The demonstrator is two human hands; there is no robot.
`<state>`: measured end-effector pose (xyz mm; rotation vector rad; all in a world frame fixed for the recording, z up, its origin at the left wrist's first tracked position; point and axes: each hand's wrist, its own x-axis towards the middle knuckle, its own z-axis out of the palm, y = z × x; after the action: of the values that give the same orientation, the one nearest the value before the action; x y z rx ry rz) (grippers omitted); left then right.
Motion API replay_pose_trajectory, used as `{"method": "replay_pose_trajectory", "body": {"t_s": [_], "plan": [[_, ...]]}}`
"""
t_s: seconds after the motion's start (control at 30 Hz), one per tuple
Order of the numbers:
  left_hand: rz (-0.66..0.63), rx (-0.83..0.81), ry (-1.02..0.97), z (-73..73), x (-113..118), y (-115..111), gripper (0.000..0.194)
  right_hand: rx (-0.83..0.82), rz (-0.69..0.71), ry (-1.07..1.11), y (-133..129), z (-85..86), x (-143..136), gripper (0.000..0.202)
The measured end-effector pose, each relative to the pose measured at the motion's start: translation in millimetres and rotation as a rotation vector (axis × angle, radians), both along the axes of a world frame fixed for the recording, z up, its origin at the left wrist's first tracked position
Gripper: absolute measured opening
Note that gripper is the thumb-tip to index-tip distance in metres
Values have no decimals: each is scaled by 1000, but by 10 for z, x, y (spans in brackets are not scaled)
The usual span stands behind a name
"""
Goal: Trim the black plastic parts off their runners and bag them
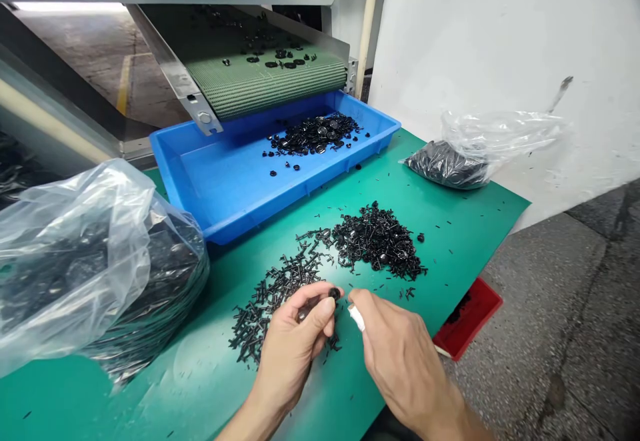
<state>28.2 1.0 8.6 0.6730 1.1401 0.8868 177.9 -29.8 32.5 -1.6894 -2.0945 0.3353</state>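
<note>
Between thumb and forefinger, my left hand pinches a small round black part. Just to its right, my right hand has its fingers curled, with a small white piece at the thumb and forefinger; whether this is a tool or a finger covering I cannot tell. The hands are close together but apart. Thin black sticks lie scattered behind and beside my left hand. Beyond my hands sits a pile of mixed black parts on the green table.
A blue tray holding black parts stands under a green conveyor belt. A large clear bag of black pieces lies at left, a smaller bag at back right. A red bin is below the table's right edge.
</note>
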Motion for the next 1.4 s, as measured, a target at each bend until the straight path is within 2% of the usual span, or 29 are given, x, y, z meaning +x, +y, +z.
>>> {"method": "replay_pose_trajectory", "body": {"t_s": [0.2, 0.53, 0.77, 0.9, 1.0, 1.13, 1.2, 1.3, 1.4], "plan": [[54, 32, 72, 6, 12, -26, 32, 94, 4, -132, 6, -23, -83, 28], [145, 74, 90, -13, 35, -68, 24, 255, -54, -119, -22, -115, -230, 29], [181, 108, 103, -1, 53, -86, 21, 192, -66, -85, -17, -138, -258, 32], [160, 122, 140, -31, 46, -105, 19, 169, -78, -77, -31, -141, -316, 29], [158, 161, 238, -32, 6, -87, 15, 51, -67, -7, 16, -108, -269, 24], [51, 260, 411, 3, -65, -14, 14, -367, 101, 218, 215, -62, 13, 24], [6, 269, 434, 10, -82, 31, 16, -416, 48, 243, 342, -60, 157, 25], [-7, 139, 267, -8, -74, 93, 21, -332, -18, 181, 546, -67, 232, 26], [64, 36, -7, -31, -54, 131, 23, -158, -14, 15, 790, -66, 123, 24]]}}
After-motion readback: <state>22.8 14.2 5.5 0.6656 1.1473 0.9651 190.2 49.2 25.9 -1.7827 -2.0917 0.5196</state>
